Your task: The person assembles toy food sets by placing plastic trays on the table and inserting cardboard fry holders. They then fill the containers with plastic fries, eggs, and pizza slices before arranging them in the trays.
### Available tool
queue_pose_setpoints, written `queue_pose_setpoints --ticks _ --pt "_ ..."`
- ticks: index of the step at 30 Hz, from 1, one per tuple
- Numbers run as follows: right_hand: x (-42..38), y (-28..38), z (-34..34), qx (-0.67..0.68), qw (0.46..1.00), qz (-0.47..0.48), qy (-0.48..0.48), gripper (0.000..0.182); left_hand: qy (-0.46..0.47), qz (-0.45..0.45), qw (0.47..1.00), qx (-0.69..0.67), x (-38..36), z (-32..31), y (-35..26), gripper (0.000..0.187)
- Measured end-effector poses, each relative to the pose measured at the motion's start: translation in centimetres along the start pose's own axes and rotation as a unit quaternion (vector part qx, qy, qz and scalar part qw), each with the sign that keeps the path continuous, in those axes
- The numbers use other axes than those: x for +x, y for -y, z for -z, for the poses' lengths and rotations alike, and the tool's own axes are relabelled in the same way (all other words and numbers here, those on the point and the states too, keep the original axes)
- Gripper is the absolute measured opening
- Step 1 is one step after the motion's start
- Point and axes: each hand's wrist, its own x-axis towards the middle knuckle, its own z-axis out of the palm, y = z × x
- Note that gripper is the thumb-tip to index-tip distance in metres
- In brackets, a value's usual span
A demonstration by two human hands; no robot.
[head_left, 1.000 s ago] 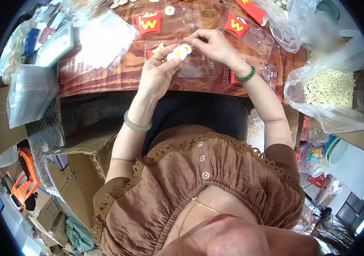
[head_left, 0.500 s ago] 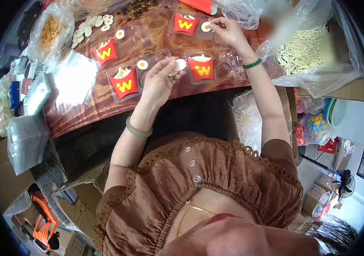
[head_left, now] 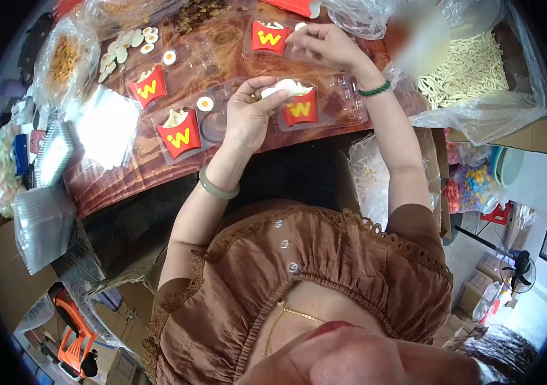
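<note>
My left hand (head_left: 251, 112) is closed around a few white toy egg slices (head_left: 291, 85), held above a red fries box charm (head_left: 301, 110) in a clear plastic tray. My right hand (head_left: 334, 48) hovers over the far tray, its fingers a little apart and nothing visible in them. Beside its fingertips, a toy egg slice (head_left: 300, 26) shows partly behind the hand. Just left of the fingertips is another red fries box (head_left: 268, 38). To the left, a further fries box (head_left: 179, 135) and an egg slice with orange yolk (head_left: 205, 104) lie in a tray.
Loose egg slices (head_left: 119, 50) lie at the back left, near another fries box (head_left: 148, 86). A bag of orange pieces (head_left: 65, 58) is at the far left. Cream fries pieces (head_left: 466, 70) fill a plastic-lined box at right. Stacked clear trays (head_left: 42, 224) stand left.
My right hand has let go of the egg slice, which now lies by the far fries box. My left hand has moved right, and its slices are turned. The whole view has shifted slightly.
</note>
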Motion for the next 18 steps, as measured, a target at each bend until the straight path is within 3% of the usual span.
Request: queue_pose_setpoints --ticks 1,3,5,8,9,10,11,13,15,18 --pt "-2.3 2.6 -0.7 -0.012 0.996 -0.012 0.082 0.020 -0.011 -0.014 1.000 0.012 0.2 0.0 0.2 0.027" --pt "-5.0 4.4 -1.4 0.050 0.986 -0.037 0.154 0.016 -0.010 -0.009 1.000 0.022 0.4 -0.3 0.5 0.028" --pt "-6.4 3.5 -1.6 0.011 0.994 -0.030 0.105 0.013 -0.019 -0.016 1.000 0.009 0.4 -1.2 0.9 0.026" --pt "-8.8 2.5 -0.9 0.042 0.997 0.033 -0.059 0.009 -0.010 -0.007 1.000 0.020 -0.3 -1.9 1.8 0.024" --pt "-9.5 1.7 0.0 0.041 0.997 0.031 -0.061 0.009 -0.012 -0.008 0.999 0.033 -0.8 -2.2 2.1 0.023" --pt "-10.1 1.0 0.9 -0.128 0.980 0.100 -0.112 0.010 0.022 -0.025 0.995 0.090 -1.1 -2.0 2.9 0.021" --pt "-10.6 0.4 1.3 -0.292 0.929 0.165 -0.157 0.011 0.055 -0.044 0.987 0.145 -1.6 -1.8 3.7 0.020" --pt "-11.3 -1.8 0.5 -0.326 0.914 0.178 -0.163 0.016 0.073 -0.021 0.979 0.189 -2.5 -1.9 4.7 0.021" --pt "-11.1 -3.4 -0.3 -0.439 0.848 0.254 -0.152 0.017 0.096 -0.010 0.942 0.322 -2.4 -1.1 6.3 0.024" --pt "-10.8 -4.4 -0.8 -0.417 0.868 0.242 -0.121 0.017 0.089 -0.048 0.921 0.375 -2.0 -0.3 7.4 0.024"
